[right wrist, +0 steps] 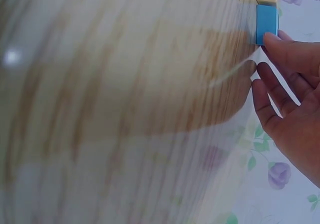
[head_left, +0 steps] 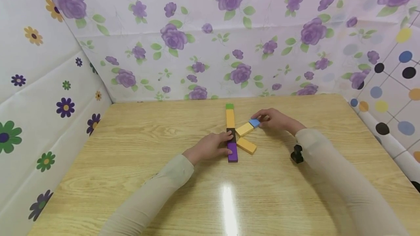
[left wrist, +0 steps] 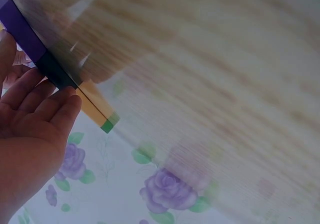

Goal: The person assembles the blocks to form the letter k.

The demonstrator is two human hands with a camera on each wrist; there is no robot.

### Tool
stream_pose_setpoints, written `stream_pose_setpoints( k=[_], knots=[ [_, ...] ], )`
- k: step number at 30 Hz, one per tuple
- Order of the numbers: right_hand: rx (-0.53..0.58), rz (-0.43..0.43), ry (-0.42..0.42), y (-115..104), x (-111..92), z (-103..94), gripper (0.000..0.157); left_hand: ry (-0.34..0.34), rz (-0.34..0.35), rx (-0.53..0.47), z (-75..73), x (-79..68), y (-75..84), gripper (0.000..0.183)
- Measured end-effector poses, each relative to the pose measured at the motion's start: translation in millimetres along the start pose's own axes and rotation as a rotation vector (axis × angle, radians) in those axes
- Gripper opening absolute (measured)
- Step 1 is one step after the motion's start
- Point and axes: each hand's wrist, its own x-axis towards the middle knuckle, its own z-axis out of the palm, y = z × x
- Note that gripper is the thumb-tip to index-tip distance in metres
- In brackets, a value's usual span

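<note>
On the table lies an upright row of blocks: a green block at the far end, an orange block, a black block and a purple block. My left hand touches the row from the left, fingertips at the black block and thumb at the purple one. Two side pieces slant off to the right, a pale yellow block and an orange-yellow block. Against the pale yellow block's outer end sits a small blue block. My right hand pinches it between thumb and fingers.
A small black object is partly hidden by the right sleeve. Flower-printed cloth rises behind the table's far edge, with patterned cloth on both sides. The glossy wood tabletop reflects light near the front.
</note>
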Motion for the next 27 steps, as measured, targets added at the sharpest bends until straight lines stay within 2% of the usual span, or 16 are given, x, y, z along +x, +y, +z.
stream_pose_setpoints(
  k=[27],
  knots=[
    [0.022,0.039,-0.026,-0.9,-1.0,0.8,0.037,-0.004,-0.008,-0.001,0.8,-0.2,-0.7,0.061]
  ],
)
